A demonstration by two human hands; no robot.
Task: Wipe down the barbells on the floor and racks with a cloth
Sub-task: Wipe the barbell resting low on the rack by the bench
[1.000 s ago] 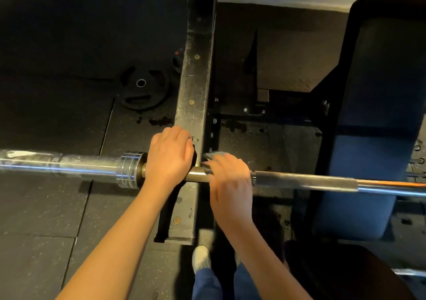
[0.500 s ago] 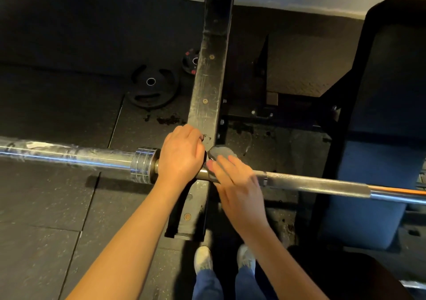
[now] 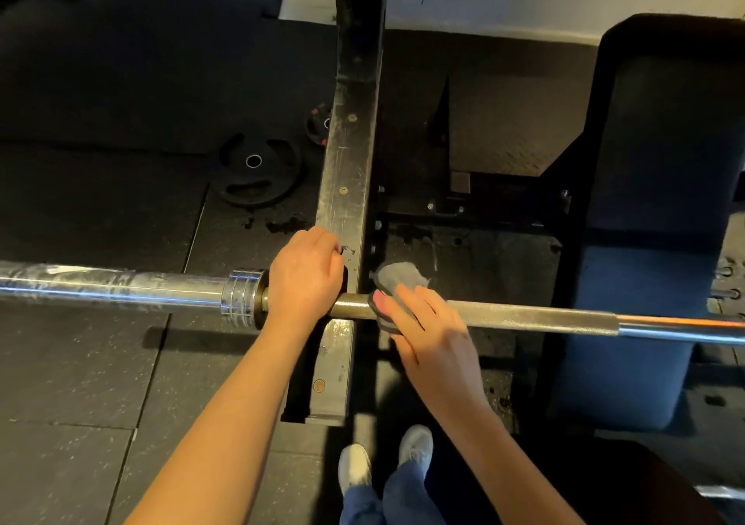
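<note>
A steel barbell [image 3: 532,317] lies across the rack, running left to right through the view. Its thick shiny sleeve [image 3: 121,286] reaches out to the left. My left hand [image 3: 304,278] grips the shaft right beside the sleeve collar, fingers curled over the top. A grey cloth [image 3: 399,278] is draped over the shaft just right of the rack beam. My right hand [image 3: 427,327] presses the cloth onto the bar with fairly straight fingers, thumb tip at the cloth's left edge.
A scuffed black rack beam [image 3: 348,169] runs away from me under the bar. A black weight plate [image 3: 258,169] lies on the rubber floor to the left. A dark padded bench [image 3: 653,242] stands on the right. My white shoes [image 3: 383,460] are below.
My right hand has straightened from a curled hold over the cloth to a flatter press, and more of the cloth shows behind the bar. The left hand keeps its grip.
</note>
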